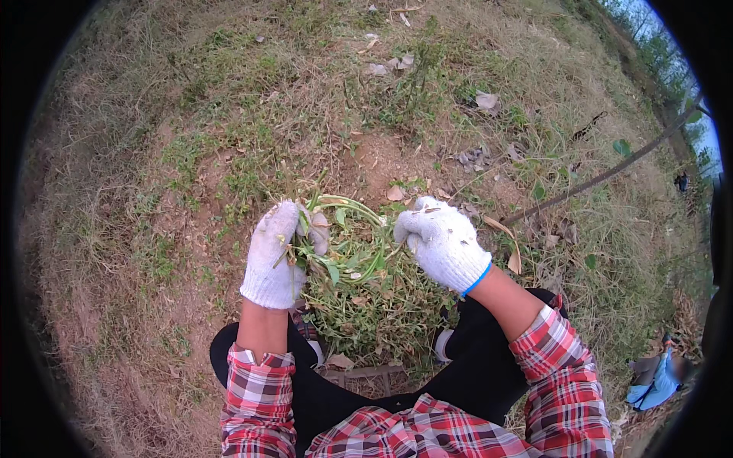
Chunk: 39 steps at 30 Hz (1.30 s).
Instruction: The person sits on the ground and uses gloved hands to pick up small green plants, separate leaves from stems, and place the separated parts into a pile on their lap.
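Observation:
White knit gloves cover both of my hands. My left hand point(273, 248) is closed around a bunch of green plant stems point(353, 204) with small leaves. The stems bow out in a loop toward my right hand point(444, 240). That hand, in a glove with a blue cuff edge, has its fingers curled together in a pinch at the loop's right side, where the stem ends are partly hidden. Below the loop, a heap of pulled green plants point(374, 317) lies between my bent legs.
A thin bare branch point(603, 177) slants in from the right. Long dry leaves point(513, 256) lie beside my right hand. Dry grass, low weeds and bare soil point(378, 156) spread ahead. Another person in blue point(655, 382) is at the far right. A brownish bar point(363, 372) lies below the heap.

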Each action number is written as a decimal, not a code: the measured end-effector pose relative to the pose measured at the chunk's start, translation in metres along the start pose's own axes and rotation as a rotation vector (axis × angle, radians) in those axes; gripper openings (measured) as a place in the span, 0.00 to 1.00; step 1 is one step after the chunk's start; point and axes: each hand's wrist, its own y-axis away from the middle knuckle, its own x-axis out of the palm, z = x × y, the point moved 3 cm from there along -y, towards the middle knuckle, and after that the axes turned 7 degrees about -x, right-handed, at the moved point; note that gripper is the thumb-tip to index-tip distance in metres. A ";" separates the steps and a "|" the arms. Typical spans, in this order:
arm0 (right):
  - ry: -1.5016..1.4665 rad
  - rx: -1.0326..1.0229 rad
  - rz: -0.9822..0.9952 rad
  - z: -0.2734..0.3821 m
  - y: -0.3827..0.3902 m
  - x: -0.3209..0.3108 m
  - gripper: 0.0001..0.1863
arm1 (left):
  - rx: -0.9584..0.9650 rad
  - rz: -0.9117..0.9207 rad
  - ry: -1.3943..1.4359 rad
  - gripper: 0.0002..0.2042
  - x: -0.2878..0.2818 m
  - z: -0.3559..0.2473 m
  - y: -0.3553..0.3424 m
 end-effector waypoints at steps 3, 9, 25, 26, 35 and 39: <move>0.043 0.041 -0.096 -0.018 0.004 -0.002 0.08 | 0.010 0.041 0.010 0.16 -0.003 -0.003 0.000; 0.083 0.132 -0.092 -0.021 0.003 -0.016 0.16 | 0.044 0.020 0.079 0.13 -0.017 -0.006 0.002; -0.029 0.060 0.202 0.003 -0.001 0.003 0.15 | -0.068 0.166 0.353 0.18 -0.003 -0.010 -0.004; -0.046 0.035 0.163 0.002 0.000 0.003 0.13 | -0.073 0.151 0.408 0.18 -0.003 -0.011 -0.007; -0.006 -0.046 0.077 0.005 0.001 0.008 0.07 | -0.094 0.070 0.497 0.17 -0.013 -0.004 -0.020; 0.041 -0.074 0.047 0.005 0.002 0.010 0.07 | -0.118 0.126 0.513 0.17 -0.015 -0.001 -0.022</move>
